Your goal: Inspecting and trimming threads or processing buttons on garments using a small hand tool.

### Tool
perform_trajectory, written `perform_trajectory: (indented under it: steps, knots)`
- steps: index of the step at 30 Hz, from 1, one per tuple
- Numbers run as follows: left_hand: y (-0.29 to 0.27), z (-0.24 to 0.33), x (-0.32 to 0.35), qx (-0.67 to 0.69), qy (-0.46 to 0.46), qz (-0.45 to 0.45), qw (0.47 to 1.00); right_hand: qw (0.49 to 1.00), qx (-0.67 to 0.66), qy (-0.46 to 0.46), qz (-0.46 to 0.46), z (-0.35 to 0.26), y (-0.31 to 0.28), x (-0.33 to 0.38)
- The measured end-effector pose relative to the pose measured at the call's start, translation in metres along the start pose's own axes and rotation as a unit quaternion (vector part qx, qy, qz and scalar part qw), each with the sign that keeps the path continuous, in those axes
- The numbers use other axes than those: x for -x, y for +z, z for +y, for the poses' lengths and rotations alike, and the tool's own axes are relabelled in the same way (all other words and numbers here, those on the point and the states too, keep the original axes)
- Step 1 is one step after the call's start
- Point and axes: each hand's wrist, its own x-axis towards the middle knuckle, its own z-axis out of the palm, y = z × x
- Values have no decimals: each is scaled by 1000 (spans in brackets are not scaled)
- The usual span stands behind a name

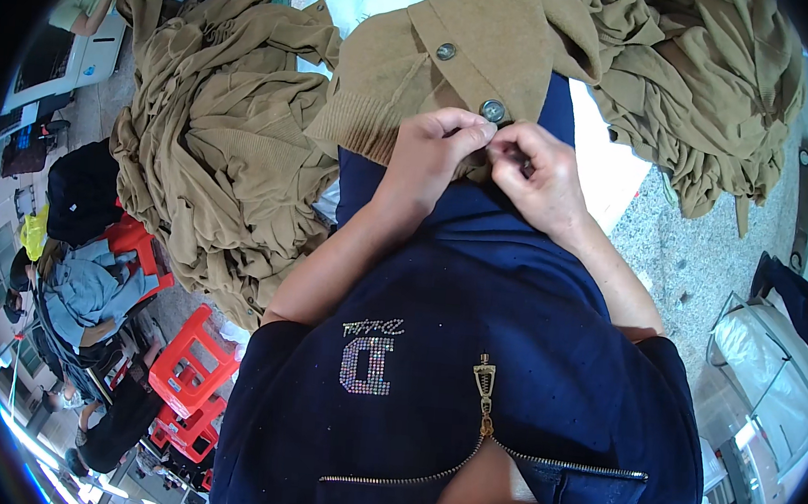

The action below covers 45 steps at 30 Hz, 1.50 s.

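Observation:
A tan knitted cardigan point(378, 82) with a ribbed hem lies over my lap. On its front band sit two dark, shiny buttons, an upper button point(446, 51) and a lower button point(493, 110). My left hand point(433, 151) is closed, its thumb and forefinger pinching at the band's edge just under the lower button. Close against those fingertips, my right hand point(543, 173) is closed too, with thumb and forefinger together and the other fingers curled. Whatever is between the right fingertips is too small or hidden to make out.
A big heap of tan knitwear point(224, 146) lies to my left, and another knitwear pile point(715, 96) is at the far right. White sheeting point(607, 163) shows beneath. Red plastic stools point(192, 361) stand at the left, near other people. A clear-covered rack point(775, 372) is at the right.

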Motion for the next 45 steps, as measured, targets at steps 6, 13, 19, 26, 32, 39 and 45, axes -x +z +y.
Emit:
perform_trajectory:
  steps: [6, 13, 19, 26, 32, 39, 45]
  knots:
    - [-8, -11, -2, 129, -73, -59, 987, 994, 94, -51, -36, -5, -16, -7]
    - [-3, -9, -2, 96, -10, -33, 995, 930, 325, -169, -15, 9, -20, -14]
    - [-3, -8, -1, 105, -11, -39, 994, 923, 330, -200, -9, 11, -17, -13]
    - [-5, -10, -1, 68, -12, -63, 996, 909, 356, -215, -22, 12, -15, -14]
    - [-6, 0, 4, 4, 70, -33, 997, 963, 224, -148, 16, 12, -18, -14]
    - [-17, 21, -8, -29, 170, 49, 984, 975, 165, -148, -33, -1, -32, -9]
    - [-13, 28, -10, -22, 176, 52, 983, 953, 238, -183, -36, -9, -19, -16]
